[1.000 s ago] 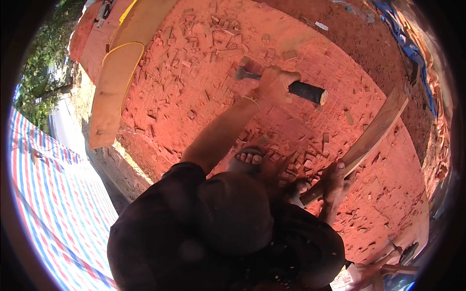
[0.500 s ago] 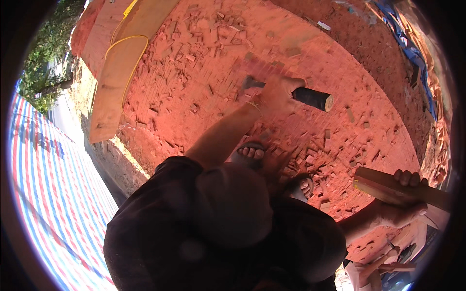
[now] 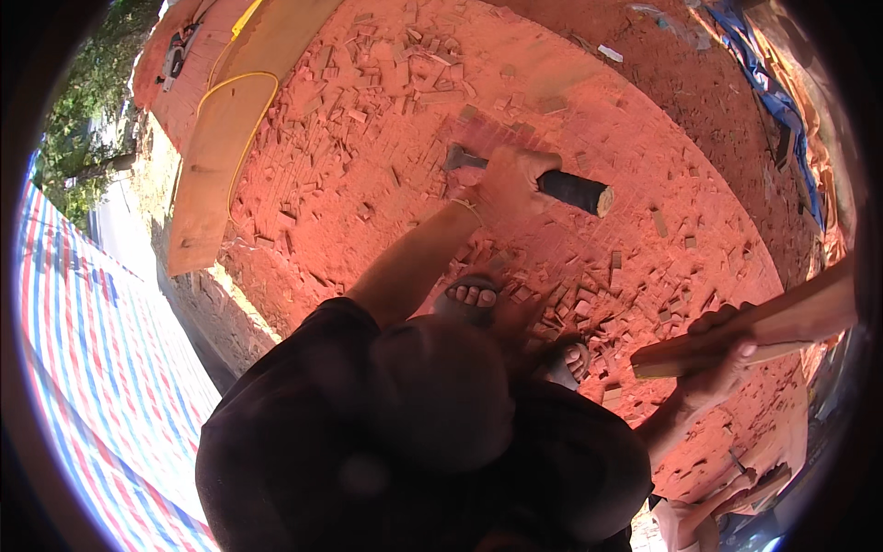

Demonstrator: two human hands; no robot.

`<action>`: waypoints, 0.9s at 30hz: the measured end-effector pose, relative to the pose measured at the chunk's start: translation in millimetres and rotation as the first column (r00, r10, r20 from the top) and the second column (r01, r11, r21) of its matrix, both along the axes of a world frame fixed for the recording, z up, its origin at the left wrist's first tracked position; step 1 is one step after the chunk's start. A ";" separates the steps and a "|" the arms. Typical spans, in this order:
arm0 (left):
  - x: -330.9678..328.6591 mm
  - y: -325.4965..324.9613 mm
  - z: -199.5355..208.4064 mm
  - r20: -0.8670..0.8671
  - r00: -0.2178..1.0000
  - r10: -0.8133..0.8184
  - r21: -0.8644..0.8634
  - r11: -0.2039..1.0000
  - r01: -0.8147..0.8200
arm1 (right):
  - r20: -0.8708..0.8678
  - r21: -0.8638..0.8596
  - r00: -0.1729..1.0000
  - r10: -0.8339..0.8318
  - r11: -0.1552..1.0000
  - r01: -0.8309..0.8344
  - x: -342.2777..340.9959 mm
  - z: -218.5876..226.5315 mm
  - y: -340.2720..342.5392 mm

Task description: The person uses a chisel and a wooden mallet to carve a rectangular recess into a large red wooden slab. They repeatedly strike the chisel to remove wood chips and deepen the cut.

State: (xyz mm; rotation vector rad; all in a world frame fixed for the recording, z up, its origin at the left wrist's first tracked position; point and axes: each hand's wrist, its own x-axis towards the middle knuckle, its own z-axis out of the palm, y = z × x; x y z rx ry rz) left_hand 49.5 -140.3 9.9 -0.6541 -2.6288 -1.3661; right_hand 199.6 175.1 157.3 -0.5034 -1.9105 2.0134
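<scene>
My left hand (image 3: 517,177) is closed around the middle of a hand tool, out over the reddish ground. To its left the tool's dark, flared metal end shows, and to its right a thick black-wrapped wooden handle (image 3: 572,190) with a bare butt; the part inside the fist is hidden. At the lower right my right hand (image 3: 722,363) grips a long wooden board (image 3: 759,331) from beneath, fingers over its far side and thumb against the near side. The board slants up toward the right rim, its near end close to my foot.
Wood chips (image 3: 451,60) litter the reddish ground (image 3: 552,258) around my sandalled feet (image 3: 474,294). A plank (image 3: 202,198) with a yellow cord lies at left, beyond a striped sheet (image 3: 101,368). Another person's hand (image 3: 740,480) is at lower right. Blue sheeting (image 3: 782,106) borders the right.
My right hand has carried the board leftward, and its right end now tilts upward. The tool in my left hand has shifted slightly left. More of a dark tool shows at upper left.
</scene>
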 end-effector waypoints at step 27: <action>-14.1 -8.1 -15.4 -0.055 0.988 -0.143 -0.156 0.979 0.133 | 0.500 0.138 0.806 0.316 0.890 -0.434 -6.3 -75.3 -103.4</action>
